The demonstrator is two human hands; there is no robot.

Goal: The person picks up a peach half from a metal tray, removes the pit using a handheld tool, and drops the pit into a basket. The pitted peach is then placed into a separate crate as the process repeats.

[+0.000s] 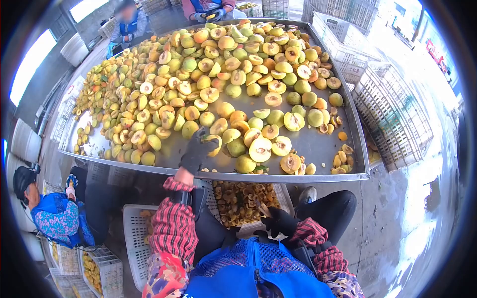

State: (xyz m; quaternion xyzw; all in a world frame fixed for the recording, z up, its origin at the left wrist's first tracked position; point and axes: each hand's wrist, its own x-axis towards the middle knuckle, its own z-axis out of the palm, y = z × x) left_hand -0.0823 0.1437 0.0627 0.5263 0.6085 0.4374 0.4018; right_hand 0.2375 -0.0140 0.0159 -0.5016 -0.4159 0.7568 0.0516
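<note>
My left hand (198, 150), in a dark glove, reaches over the near edge of the metal table (318, 144), its fingers around a yellow-green fruit piece (214, 145). Many whole and halved fruits (261, 149) lie on the table to its right and beyond it. Below the table edge, my right hand (279, 221), also gloved in black, is closed on a thin tool (263, 209) with a light-coloured part. The tool points over a crate (284, 198) of brown and yellow fruit scraps (242, 202) between my legs.
An empty-sided white crate (132, 238) stands left of my legs. A co-worker (57, 213) sits at the far left, and two more people (130, 25) work beyond the table. Stacked crates (390, 116) stand at the right, and small pieces (343, 161) lie in the table's near right corner.
</note>
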